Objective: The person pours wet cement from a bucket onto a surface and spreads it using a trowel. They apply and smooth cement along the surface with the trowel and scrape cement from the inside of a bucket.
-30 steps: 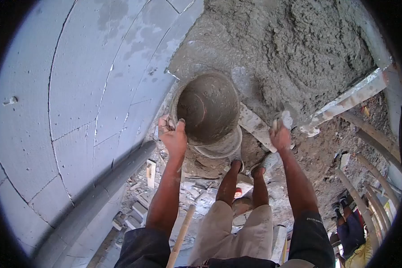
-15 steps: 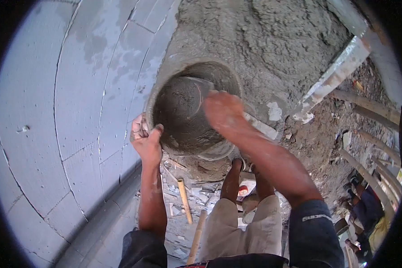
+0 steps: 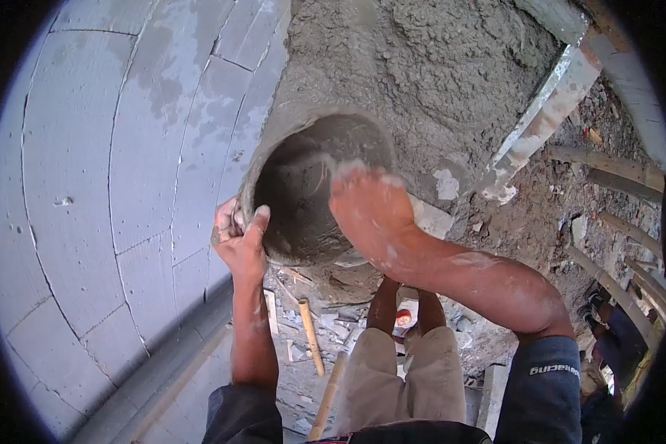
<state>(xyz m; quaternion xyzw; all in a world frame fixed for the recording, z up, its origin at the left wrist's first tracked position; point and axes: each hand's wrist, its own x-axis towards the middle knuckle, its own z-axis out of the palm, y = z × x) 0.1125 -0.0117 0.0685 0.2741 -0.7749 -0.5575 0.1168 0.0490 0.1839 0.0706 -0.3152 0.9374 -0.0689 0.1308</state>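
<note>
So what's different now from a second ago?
The right hand has swung leftward, from near the edge of the wet mortar to the mouth of the bucket; blur hides what it may hold. The bucket sits slightly further left in view, but the camera shifted too. Nothing was visibly let go. The left hand still grips the bucket's rim, and the mortar looks much the same.

block wall (image 3: pixel 152 148) off to the left, bucket (image 3: pixel 366 137) just right of it, mortar (image 3: pixel 422 78) spread out behind that, board (image 3: pixel 544 122) along the mortar's right edge
</note>
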